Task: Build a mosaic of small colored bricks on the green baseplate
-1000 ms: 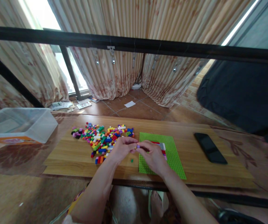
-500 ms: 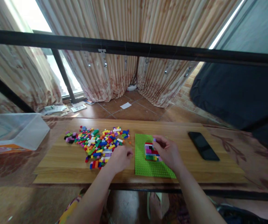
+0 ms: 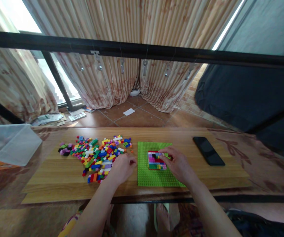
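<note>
Green baseplate [image 3: 142, 177] lies flat on the wooden tabletop [image 3: 221, 176], brick build [image 3: 154, 161] on its middle, probably so the studs keep it steady. Right hand [image 3: 178, 163] comes in over the baseplate's right side, thumb and fingers bent at the build's upper right corner; looks like a fingertip grip suited to small pieces, but can't tell if a brick is between them. Left hand [image 3: 124, 168] sits just left of the baseplate, fingers curled in, contents hidden. Loose bricks [image 3: 92, 153] spread left of the baseplate, likely for easy reach. Phone [image 3: 208, 150] right of baseplate, plastic bin [image 3: 13, 144] far left of it, both seemingly kept out of the way.
</note>
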A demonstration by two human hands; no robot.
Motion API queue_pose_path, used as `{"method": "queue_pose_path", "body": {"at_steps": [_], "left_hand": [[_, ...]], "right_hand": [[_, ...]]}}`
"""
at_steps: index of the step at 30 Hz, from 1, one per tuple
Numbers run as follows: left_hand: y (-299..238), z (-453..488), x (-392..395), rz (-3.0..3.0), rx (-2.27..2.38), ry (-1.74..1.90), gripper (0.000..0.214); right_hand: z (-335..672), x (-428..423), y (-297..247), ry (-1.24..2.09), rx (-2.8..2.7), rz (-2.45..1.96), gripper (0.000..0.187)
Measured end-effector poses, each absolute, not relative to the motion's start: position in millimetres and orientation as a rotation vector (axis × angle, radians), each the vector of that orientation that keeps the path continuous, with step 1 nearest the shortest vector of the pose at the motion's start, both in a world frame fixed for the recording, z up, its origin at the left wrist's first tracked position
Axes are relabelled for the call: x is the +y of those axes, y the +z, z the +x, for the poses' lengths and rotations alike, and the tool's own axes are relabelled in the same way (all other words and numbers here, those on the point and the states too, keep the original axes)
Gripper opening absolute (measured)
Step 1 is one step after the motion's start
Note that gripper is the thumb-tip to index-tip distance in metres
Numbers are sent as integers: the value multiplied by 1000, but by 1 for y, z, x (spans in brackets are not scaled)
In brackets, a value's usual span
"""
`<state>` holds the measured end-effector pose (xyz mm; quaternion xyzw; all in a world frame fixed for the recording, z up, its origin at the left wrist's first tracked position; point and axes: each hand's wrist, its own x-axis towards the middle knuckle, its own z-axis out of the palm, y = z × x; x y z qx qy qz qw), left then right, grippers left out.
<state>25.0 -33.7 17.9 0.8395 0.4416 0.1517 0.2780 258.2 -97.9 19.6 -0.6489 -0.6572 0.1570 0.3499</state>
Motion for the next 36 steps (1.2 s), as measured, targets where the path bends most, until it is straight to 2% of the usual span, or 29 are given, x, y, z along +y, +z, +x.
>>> {"method": "queue_pose_path", "body": {"at_steps": [5,20,36], "left_hand": [[14,34,-35,2287,1172,482,23],[9,54,-43,2305,1086,522,22],[12,53,-46,2376,1071,461,23]], "right_hand": [[257,-98,11,443,-1730,-1667,15],[252,-105,-23,161,-1713,-1607,19],[248,-105,-22,61,-1621,-1630,6]]}}
